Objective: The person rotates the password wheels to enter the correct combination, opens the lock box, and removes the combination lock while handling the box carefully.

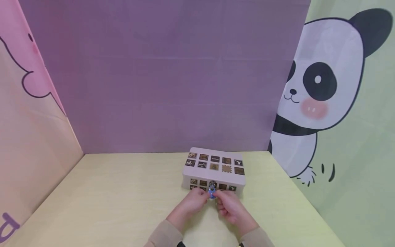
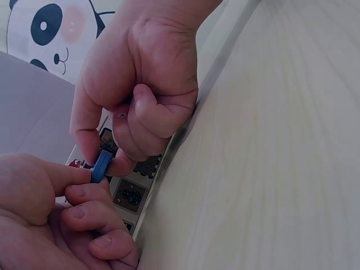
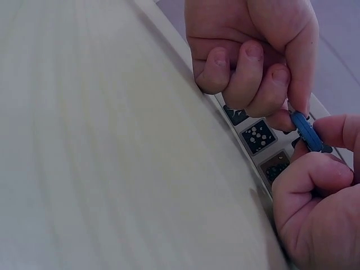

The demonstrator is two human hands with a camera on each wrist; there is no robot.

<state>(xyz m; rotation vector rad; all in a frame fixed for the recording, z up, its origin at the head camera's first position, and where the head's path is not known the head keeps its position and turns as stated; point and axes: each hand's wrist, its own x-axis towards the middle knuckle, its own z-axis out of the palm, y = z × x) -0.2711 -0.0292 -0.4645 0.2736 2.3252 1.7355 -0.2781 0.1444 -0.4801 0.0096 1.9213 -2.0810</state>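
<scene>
A small blue padlock (image 1: 212, 194) is at the front of a white box (image 1: 216, 176) printed with rows of dark and brown picture squares. Above its blue body a metal loop shows against the box's front side. My left hand (image 1: 195, 200) pinches the padlock's left side between thumb and forefinger. From the other side, my right hand (image 1: 229, 206) pinches it too, the remaining fingers curled in. Both wrist views show the thin blue edge of the padlock (image 2: 101, 166) between the two hands' fingertips; the fingers hide part of its faces.
The box stands on a pale wooden table (image 1: 123, 192), toward its back edge and right of centre. Behind rises a purple cloth wall (image 1: 160, 75). A green side panel with a panda (image 1: 333, 68) flanks the right, and a pinkish panel (image 1: 31, 137) the left.
</scene>
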